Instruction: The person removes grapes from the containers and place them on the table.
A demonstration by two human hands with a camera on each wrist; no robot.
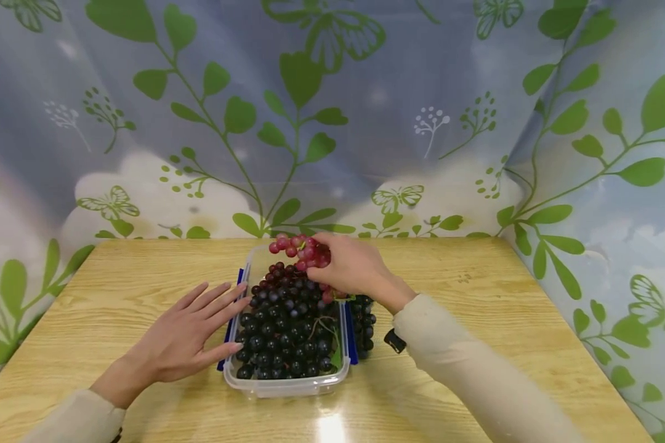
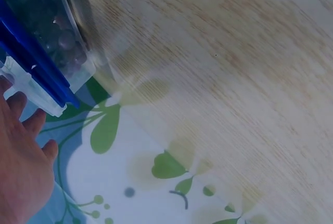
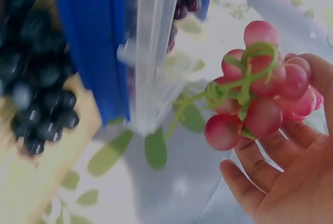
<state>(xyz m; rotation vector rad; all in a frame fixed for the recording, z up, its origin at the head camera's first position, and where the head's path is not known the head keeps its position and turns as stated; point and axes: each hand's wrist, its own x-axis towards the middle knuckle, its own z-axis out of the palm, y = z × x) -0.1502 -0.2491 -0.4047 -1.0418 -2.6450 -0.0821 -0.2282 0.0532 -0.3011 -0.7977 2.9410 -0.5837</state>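
My right hand (image 1: 357, 264) holds a bunch of pink-red grapes (image 1: 302, 249) above the far end of a clear plastic container (image 1: 285, 386). In the right wrist view its fingers (image 3: 260, 169) curl under the pink berries, and a curly green stem (image 3: 244, 81) shows. The container is heaped with black grapes (image 1: 279, 332), with dark red grapes (image 1: 279, 274) toward the back. My left hand (image 1: 183, 341) lies at the container's left side, fingers spread and fairly straight, tips at the rim. Whether they press on it cannot be told.
Another bunch of black grapes (image 1: 362, 326) lies on the table right against the container's right side. Blue latches (image 1: 351, 338) hang along both long sides. The wooden table (image 1: 465, 369) ends at a leaf-patterned cloth (image 1: 366, 135) behind and to the sides.
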